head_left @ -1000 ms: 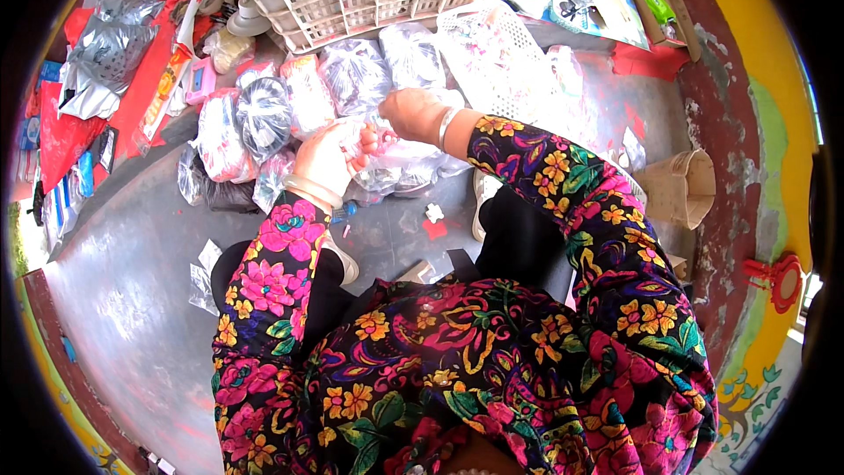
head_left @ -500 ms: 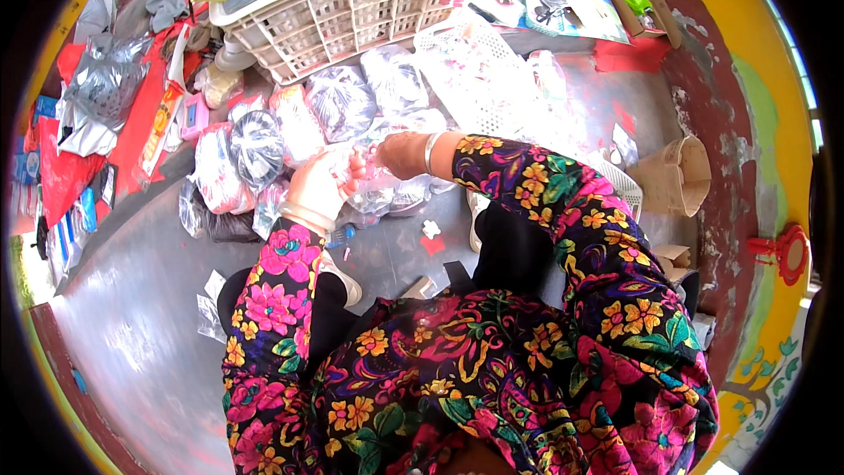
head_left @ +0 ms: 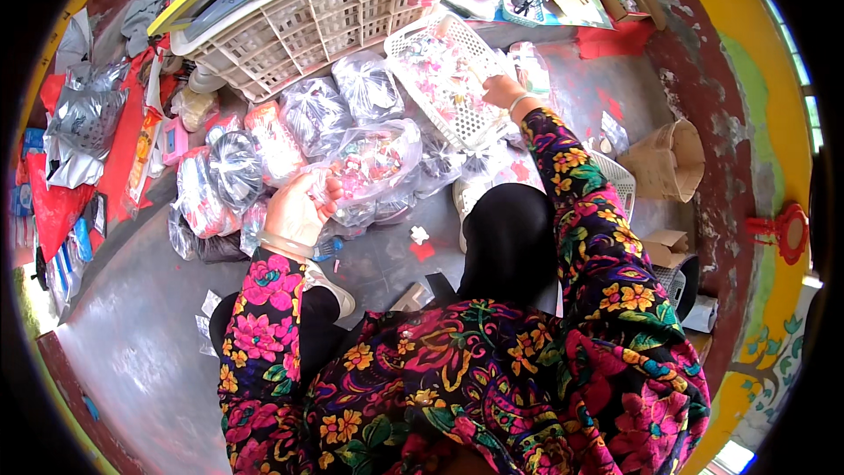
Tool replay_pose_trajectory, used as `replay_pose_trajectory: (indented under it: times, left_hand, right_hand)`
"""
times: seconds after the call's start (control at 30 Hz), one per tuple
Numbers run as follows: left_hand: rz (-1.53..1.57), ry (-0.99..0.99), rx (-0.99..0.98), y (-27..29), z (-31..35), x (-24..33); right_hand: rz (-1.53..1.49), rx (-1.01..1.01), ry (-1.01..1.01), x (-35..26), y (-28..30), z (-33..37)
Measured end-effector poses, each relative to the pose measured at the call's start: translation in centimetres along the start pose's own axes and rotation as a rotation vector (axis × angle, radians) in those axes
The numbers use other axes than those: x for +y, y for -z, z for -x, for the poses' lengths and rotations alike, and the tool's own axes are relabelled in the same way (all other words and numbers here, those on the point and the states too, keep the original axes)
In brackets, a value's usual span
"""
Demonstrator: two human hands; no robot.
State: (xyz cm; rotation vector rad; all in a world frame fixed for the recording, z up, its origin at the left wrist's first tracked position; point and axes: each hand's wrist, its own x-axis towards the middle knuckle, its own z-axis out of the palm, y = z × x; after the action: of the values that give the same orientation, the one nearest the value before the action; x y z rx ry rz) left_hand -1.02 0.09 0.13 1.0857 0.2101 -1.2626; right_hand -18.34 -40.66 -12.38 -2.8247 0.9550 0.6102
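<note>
My left hand [head_left: 301, 208] is closed on the gathered edge of a clear plastic bag [head_left: 380, 145]. Small red, pink and white pieces lie inside the bag, whose mouth spreads to the right. Farther up and to the right, my right hand [head_left: 505, 92] is at the right side of a white perforated basket [head_left: 463, 134]. Its fingers point down over the small pink and white pieces [head_left: 440, 70] in that basket. Those fingertips are too small and washed out to show whether they hold anything.
Several filled plastic bags, among them a dark one [head_left: 236, 165] and a greyish one [head_left: 315, 114], crowd the floor ahead. Behind them stands a large cream crate [head_left: 308, 31]. A brown paper bag [head_left: 664, 163] stands at the right, and a small white piece [head_left: 419, 235] lies near my feet.
My right hand has moved from beside my left hand to the basket, up and to the right. The left hand has moved slightly down and left, and the bag now shows spread open.
</note>
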Motion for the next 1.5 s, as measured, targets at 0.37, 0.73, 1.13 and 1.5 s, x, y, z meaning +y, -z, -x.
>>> replay_pose_trajectory:
  times: [0.37, 0.73, 1.13, 1.5]
  left_hand:
    - [0.03, -0.039, -0.02, 0.8, 0.2, 0.2]
    - [0.009, -0.032, -0.016, 1.3, 0.0, 0.2]
    - [0.076, -0.054, -0.002, 1.1, -0.3, 0.0]
    - [0.085, -0.072, 0.023, 1.2, -0.1, 0.2]
  right_hand:
    - [-0.242, 0.031, -0.385, -4.9, -2.6, 0.4]
    - [-1.092, 0.002, -0.037, -5.5, 6.1, 5.1]
    - [-0.748, -0.178, 0.782, -19.2, 12.9, 10.9]
    - [0.123, -0.099, 0.646, -26.1, 6.1, 9.4]
